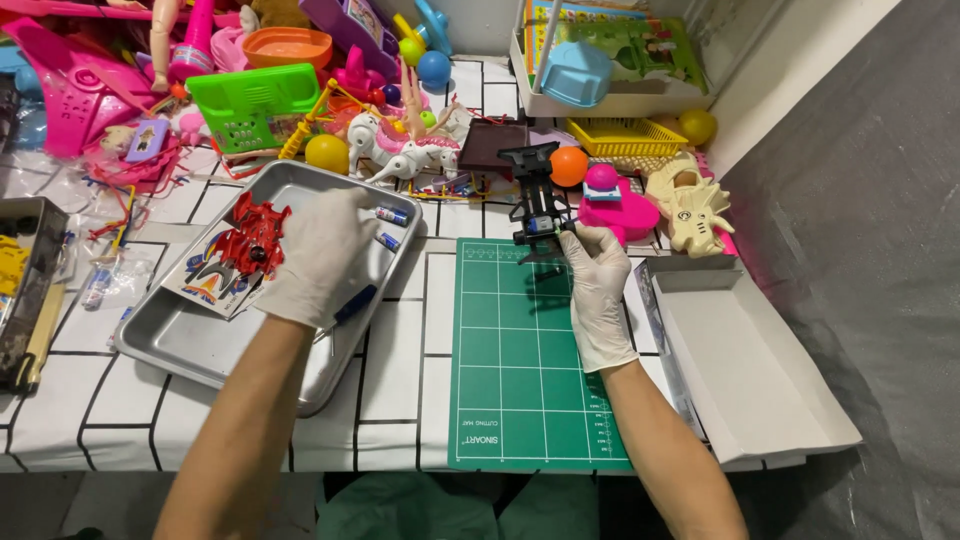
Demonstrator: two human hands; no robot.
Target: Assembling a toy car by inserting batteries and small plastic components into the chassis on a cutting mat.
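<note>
My left hand, in a white glove, reaches into a metal tray and hovers over its middle, beside a red toy car shell lying on a sticker sheet. Two small batteries lie by its fingertips, and a blue-handled screwdriver pokes out below the palm. My gloved right hand holds a black toy car chassis upright above the far edge of a green cutting mat.
A heap of colourful plastic toys fills the far side of the table: a green basket, white toy animal, orange ball, pink toy. An open white cardboard box lies at right. A dark box sits at left.
</note>
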